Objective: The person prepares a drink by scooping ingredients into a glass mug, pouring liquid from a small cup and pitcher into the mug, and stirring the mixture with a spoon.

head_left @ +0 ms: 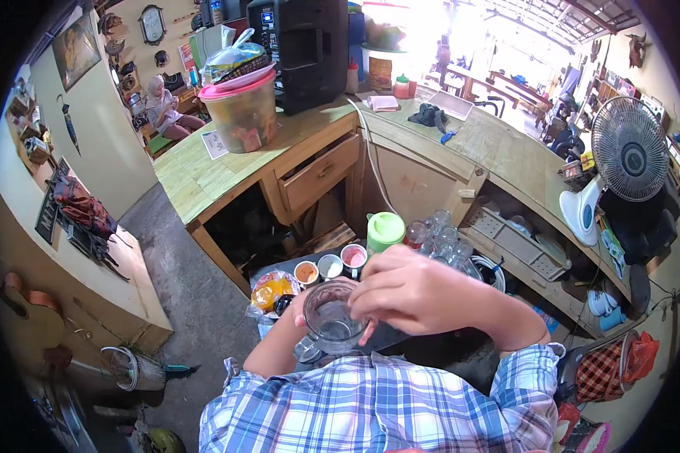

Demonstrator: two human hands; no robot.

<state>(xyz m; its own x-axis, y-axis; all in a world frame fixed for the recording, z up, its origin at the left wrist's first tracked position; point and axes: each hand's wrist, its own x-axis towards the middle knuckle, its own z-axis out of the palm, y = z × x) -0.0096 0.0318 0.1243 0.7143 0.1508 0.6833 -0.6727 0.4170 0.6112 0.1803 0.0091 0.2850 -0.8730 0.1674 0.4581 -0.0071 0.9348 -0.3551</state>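
Note:
A clear glass mug [334, 326] is tilted in front of my chest, its open mouth facing me. My left hand [298, 310] is wrapped round it from behind, with fingertips showing on its right side. Over the mug's right rim, my right hand [395, 293] has its fingers bent and pressed together; anything between them is hidden. Just beyond stand three cups, one with orange-brown contents [306, 272], one with white contents [329, 266] and one with pinkish-red contents [353, 257]. A green-lidded container [385, 229] stands behind them.
A basket of yellow-orange packets [272, 293] lies left of the cups. Several upturned glasses [440, 240] stand to the right. The wooden counter [499, 162] wraps round ahead, holding a pink-lidded tub [242, 113]. A fan [629, 151] stands right. Another person [166, 106] sits far left.

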